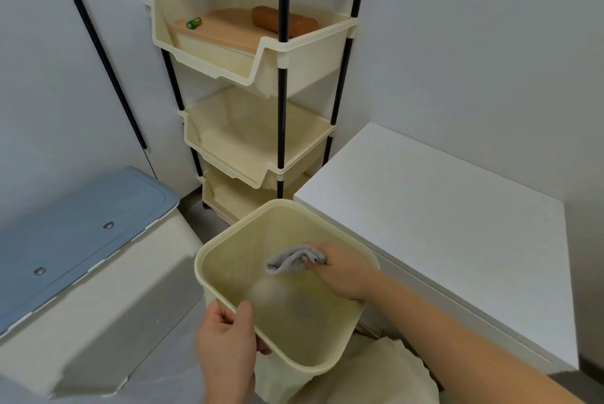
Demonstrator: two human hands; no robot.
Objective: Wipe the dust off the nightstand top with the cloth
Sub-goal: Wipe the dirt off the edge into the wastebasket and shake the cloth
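A small grey cloth (291,260) is bunched in my right hand (343,273), which pinches it inside a cream plastic basket (327,367). My left hand (225,341) grips the basket's near left rim and holds it up in front of me. The white nightstand top (441,230) lies to the right, just beyond the basket, with nothing on it.
A cream three-tier rack (261,139) on black poles stands behind the basket; its top tier holds a lidded box, a green battery (194,23) and a brown pouch (281,22). A bin with a blue lid (81,227) sits at the left. Pale fabric (385,377) lies below the basket.
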